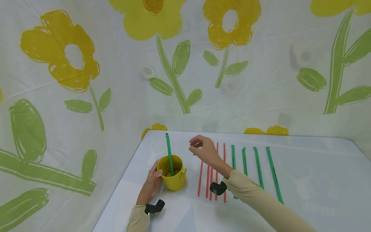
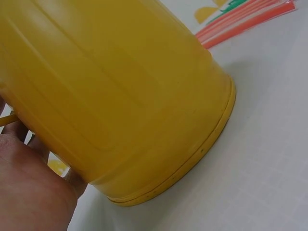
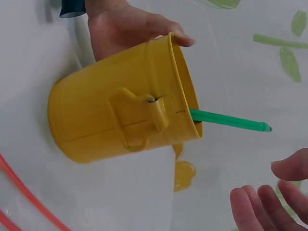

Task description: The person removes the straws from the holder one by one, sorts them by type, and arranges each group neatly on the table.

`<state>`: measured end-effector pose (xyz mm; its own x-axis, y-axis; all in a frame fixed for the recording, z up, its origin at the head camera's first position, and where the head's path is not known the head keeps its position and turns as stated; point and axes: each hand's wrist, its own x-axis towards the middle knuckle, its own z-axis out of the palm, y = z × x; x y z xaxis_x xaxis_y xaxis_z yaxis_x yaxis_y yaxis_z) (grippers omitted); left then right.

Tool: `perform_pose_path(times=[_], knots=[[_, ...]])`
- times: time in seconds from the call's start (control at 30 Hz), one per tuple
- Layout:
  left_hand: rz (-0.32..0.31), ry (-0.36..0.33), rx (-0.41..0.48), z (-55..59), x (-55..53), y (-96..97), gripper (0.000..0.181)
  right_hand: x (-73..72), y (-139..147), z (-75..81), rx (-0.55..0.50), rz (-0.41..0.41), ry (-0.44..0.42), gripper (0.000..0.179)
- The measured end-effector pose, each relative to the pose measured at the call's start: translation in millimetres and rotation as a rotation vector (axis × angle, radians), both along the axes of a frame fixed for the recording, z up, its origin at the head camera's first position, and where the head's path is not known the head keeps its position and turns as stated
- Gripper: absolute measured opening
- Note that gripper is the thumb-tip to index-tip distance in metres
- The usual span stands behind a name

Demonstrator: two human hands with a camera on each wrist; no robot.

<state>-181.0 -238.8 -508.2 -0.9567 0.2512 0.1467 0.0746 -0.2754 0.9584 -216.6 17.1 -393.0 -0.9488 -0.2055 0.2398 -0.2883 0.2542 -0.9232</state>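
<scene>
A yellow metal bucket with small side handles stands upright on the table. My left hand holds it from the left, thumb at the rim and fingers around the far side. One slim green stick, looking like a wrapped straw, leans inside the bucket with its upper part above the rim. Up and to the right of the bucket, my right hand hovers with fingers loosely bent and nothing between them. In the right wrist view its fingertips are apart from the green straw's end.
Several thin red straws in clear wrap lie side by side right of the bucket. Further right, several green wrapped straws lie in a row, partly hidden by my right forearm. A flower-printed curtain hangs behind the white table.
</scene>
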Motion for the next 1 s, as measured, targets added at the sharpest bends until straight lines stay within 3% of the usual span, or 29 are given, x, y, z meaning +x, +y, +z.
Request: perform_pose_path(times=[0.3, 0.6, 1.0], knots=[[0.008, -0.01, -0.013, -0.1, 2.4, -0.4, 0.056, -2.1, -36.7, 2.8, 0.018, 0.031, -0.034, 0.021], [0.015, -0.02, -0.033, -2.8, 0.6, -1.9, 0.055, -7.6, -68.7, -7.5, 0.042, 0.029, -0.025, 0.033], [0.003, 0.022, -0.033, -1.2, -1.5, 2.1, 0.053, -7.3, -77.5, -14.8, 0.069, 0.012, -0.004, 0.022]])
